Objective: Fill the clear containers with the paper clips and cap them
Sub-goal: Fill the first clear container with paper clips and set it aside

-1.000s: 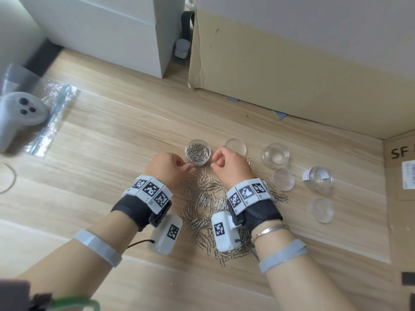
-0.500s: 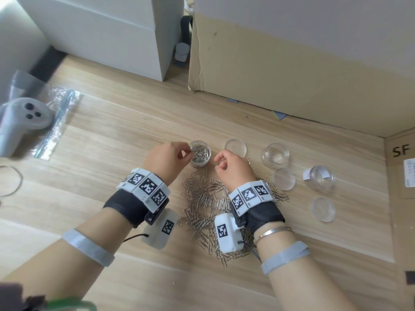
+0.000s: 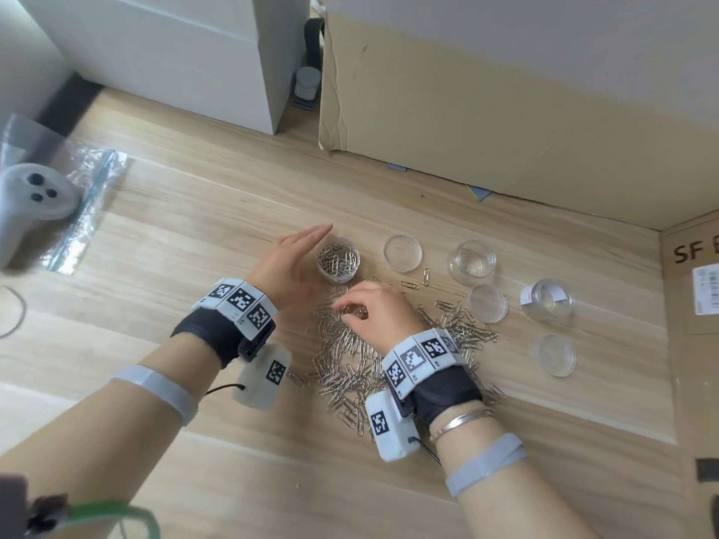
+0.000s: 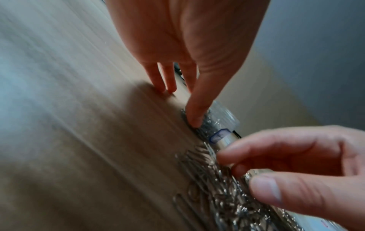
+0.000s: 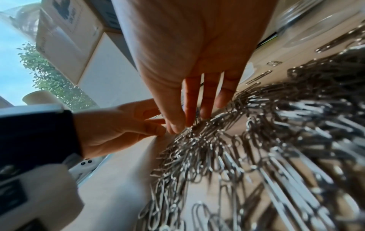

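Left hand (image 3: pixel 290 262) flat and open at 9 o'clock of the jar (image 3: pixel 337 259), fingers straight, thumb tip against the jar's wall in the left wrist view (image 4: pixel 194 118). Jar upright on the table (image 3: pixel 186 235), uncapped, nearly full of clips.

Right hand (image 3: pixel 375 309) at 5 o'clock of the jar, fingers curled down into the far edge of the clip pile (image 3: pixel 350 367), thumb and fingertips pinching a few clips. Same pinch seen from the right wrist (image 5: pixel 175 125), fingertips buried among the clips (image 5: pixel 256 148).

Lid (image 3: pixel 402 252) lying flat at 3 o'clock of the jar, just beside it. Second jar (image 3: pixel 471 262) further out at 3 o'clock, with no clips in it; second lid (image 3: pixel 488 303) at 5 o'clock of that. Third jar (image 3: pixel 548 304) with a white label, well apart toward 4 o'clock, and a third lid (image 3: pixel 555 355) at 6 o'clock of it. Two stray clips (image 3: pixel 418 280) between the first lid and the pile.

Controller (image 3: pixel 35 200) on a plastic bag (image 3: pixel 89 188) far out at 9 o'clock. Cardboard box (image 3: pixel 505 110) at 12 o'clock.
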{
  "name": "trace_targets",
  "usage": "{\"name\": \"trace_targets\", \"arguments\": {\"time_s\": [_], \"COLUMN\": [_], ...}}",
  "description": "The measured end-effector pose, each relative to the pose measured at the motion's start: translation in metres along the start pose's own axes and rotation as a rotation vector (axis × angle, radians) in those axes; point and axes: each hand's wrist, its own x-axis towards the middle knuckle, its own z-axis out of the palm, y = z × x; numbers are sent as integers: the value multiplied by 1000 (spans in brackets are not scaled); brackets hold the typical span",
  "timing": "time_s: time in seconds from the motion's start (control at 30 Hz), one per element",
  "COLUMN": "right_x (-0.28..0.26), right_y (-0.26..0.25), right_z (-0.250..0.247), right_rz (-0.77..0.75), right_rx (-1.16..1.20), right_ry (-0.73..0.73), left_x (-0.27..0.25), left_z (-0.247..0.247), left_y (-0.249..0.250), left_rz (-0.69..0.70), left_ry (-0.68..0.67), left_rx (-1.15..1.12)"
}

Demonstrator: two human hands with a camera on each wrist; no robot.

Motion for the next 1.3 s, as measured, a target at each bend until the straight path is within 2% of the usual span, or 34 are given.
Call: {"name": "trace_targets", "arguments": {"time_s": [0.07,0.13,0.23,0.33,0.43,0.5,0.63,0.93,1.3], "right_x": [-1,-2,-7,-15,-22,-25,-29,-27,-11], "right_y": [-1,-1,2,5,4,5,10,12,14], "right_z": [3,3,-1,-9,-12,-9,2,2,-8], "right_rz": [-25,-33,0,27,30,73,151,63,91], "right_rx": [-29,-54,-94,-169,-233,-273,-344,-213,-156], "right_ry": [-14,-30,-56,-84,-29,-9,-73,50,123], "left_x": [2,2,0,-3,-6,-6,-5,-3,-2], "left_z": [2,4,5,5,5,6,11,14,14], "left_y": [0,1,2,1,-1,-4,-15,-20,-24], "left_rz": [15,16,16,5,-22,-17,24,46,57], "left_ry": [-30,4,51,32,4,-9,0,9,5], "left_rx": [-3,-11,-11,-42,-95,-112,-134,-115,-114]}}
